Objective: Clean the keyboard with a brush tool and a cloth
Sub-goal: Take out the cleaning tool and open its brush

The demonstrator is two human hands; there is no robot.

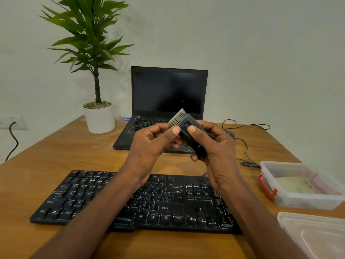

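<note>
The worktop (pixel 78 157) is brown wood with a smooth, slightly shiny finish. The keyboard (pixel 168 204) is black plastic, with worn keys. The brush (pixel 188 131) has a matt dark plastic body and pale bristles. The box (pixel 298 186) is clear plastic.

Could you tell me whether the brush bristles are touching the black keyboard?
No, both hands hold the dark brush tool raised above the black keyboard.

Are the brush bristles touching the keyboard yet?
Apart. The head view shows the brush tool held up in both hands, bristles pointing away, well above the keyboard.
</note>
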